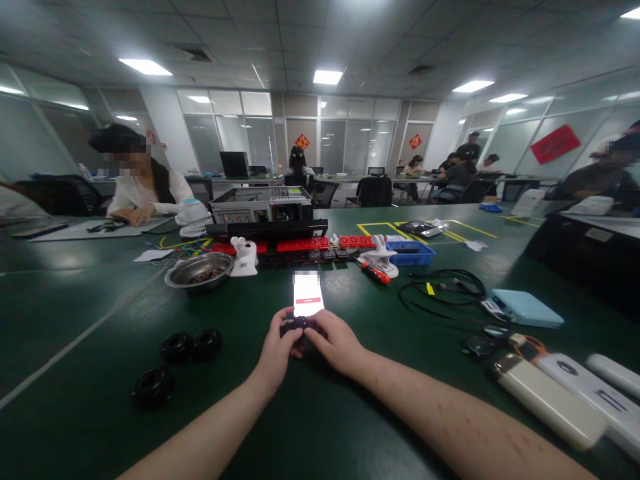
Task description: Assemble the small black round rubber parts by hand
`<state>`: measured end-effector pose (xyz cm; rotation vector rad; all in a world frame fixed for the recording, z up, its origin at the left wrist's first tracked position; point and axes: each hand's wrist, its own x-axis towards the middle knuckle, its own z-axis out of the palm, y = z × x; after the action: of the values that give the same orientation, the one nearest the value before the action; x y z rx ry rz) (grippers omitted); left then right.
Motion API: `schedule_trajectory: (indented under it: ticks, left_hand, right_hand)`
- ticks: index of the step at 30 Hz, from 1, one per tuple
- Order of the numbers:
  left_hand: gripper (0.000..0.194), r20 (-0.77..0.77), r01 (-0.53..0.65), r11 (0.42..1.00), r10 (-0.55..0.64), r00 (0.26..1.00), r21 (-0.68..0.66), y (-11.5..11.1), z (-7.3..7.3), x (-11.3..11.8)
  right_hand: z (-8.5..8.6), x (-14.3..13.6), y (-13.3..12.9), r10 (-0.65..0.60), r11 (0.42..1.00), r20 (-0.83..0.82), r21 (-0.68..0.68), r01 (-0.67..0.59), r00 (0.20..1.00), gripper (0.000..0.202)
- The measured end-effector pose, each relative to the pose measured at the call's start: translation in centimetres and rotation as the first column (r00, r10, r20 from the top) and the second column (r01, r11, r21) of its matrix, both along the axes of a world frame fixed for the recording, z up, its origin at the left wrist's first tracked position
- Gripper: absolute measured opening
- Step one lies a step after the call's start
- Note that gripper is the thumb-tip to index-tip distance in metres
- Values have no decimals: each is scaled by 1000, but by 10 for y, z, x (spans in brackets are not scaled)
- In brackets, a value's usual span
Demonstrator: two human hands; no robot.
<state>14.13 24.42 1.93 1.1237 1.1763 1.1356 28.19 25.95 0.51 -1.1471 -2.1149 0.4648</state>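
Dark green tabletop point(320, 427) in a big open office, ceiling panels lit, glass partitions at the back. Nearest, both forearms come in from the bottom edge; left hand point(277, 351) and right hand point(336, 342) meet at centre, fingers pinched from both sides around a small dark round part point(296, 325), held just above the tabletop, so both hands are closed narrow on it. Just beyond it, a lit white-screened smartphone point(307, 294) lies flat, close to the fingertips. Left of the arms, three black rubber rings point(176, 363) lie loose, two touching, one apart nearer the camera. Right side: white and beige oblong power banks point(550, 400), a light blue flat case point(525, 308), a tangle of black cable point(443, 287). Further out, a steel bowl of small brown bits point(200, 271), white clip-on holders point(244, 257), a red-handled screwdriver point(374, 271), a blue plastic tray point(413, 253), a row of red blocks point(300, 245), an open computer chassis point(263, 203). Far left, a person in a white top point(145, 190) sits working; others sit at the back desks. Risks, as I judge: the part is small and held only at the fingertips, so a slip could drop it onto the phone screen or let it roll off among the rings; a right elbow sweep could knock the power banks near the edge.
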Motion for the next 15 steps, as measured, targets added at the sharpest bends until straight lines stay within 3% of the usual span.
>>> schedule_trajectory:
  ticks: [3, 10, 15]
  left_hand:
    - [37, 20, 10, 1000, -10, 1000, -10, 2, 0, -1]
    - [33, 10, 35, 998, -35, 999, -42, 7, -5, -1]
    - [39, -64, -25, 1000, 25, 998, -3, 4, -6, 1]
  right_hand:
    - [0, 0, 1, 40, 999, 1, 10, -40, 999, 13]
    - [3, 1, -2, 87, 996, 34, 22, -88, 996, 33]
    - [5, 3, -3, 38, 999, 11, 7, -38, 999, 26]
